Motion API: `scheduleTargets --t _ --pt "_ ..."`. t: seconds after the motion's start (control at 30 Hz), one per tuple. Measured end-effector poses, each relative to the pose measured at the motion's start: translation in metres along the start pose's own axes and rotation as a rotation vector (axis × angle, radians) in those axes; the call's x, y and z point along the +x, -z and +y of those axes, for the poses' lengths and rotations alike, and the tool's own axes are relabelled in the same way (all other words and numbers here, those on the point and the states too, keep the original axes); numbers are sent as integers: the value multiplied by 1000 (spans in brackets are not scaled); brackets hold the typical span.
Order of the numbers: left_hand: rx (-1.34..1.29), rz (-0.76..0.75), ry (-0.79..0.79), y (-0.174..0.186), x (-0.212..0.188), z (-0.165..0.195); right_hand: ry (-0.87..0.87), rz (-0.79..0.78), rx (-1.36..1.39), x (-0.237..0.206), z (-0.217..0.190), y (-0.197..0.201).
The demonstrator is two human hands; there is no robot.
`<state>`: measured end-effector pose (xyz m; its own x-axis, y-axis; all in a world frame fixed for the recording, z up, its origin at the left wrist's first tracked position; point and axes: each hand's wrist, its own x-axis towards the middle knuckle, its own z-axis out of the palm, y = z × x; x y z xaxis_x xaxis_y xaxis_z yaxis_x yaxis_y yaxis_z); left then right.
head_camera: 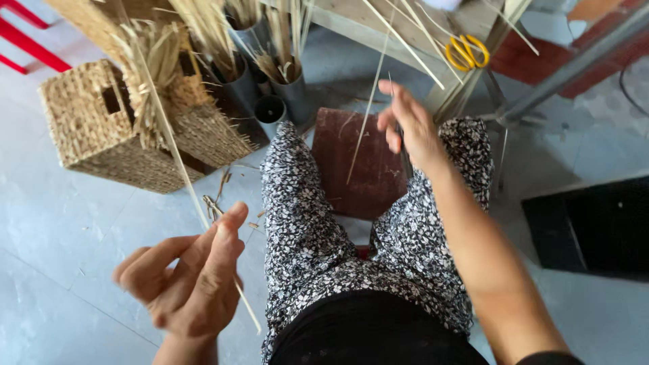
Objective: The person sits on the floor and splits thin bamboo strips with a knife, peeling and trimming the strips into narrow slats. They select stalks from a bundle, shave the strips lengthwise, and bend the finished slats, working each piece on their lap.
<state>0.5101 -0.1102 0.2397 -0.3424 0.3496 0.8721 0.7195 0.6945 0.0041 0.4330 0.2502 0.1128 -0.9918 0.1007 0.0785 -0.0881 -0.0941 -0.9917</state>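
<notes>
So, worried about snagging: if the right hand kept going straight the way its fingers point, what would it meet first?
Probably the pale wooden bench frame with thin straw stalks lying across it, just beyond the right hand; the yellow-handled scissors sit off to the side. Depth is unclear.

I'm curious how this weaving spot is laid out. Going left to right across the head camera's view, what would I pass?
Red chair legs → woven basket → left hand holding a straw → grey tubes → right hand → yellow scissors → black box.

No packages, labels, signs or screens

I see none anywhere around me from where I sit.
</notes>
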Motion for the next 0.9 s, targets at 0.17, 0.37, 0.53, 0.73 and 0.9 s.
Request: scheduleTargets --t 0.17,0.37,0.53,0.73,0.9 --pt "-186 -281 -10 28 16 3 40 -12 76 -58 -24 -55" --pt "-334 -245 -17 -17 23 22 260 -72 267 -138 -50 -80" --pt "-563 -104 -218 -57 31 58 549 243 298 -182 -43 -55" --pt "-516 -329 -242 -68 16 94 419 316 286 -161 -40 -18" --pt "-582 -362 97 -65 6 63 271 263 274 -159 -50 -44"
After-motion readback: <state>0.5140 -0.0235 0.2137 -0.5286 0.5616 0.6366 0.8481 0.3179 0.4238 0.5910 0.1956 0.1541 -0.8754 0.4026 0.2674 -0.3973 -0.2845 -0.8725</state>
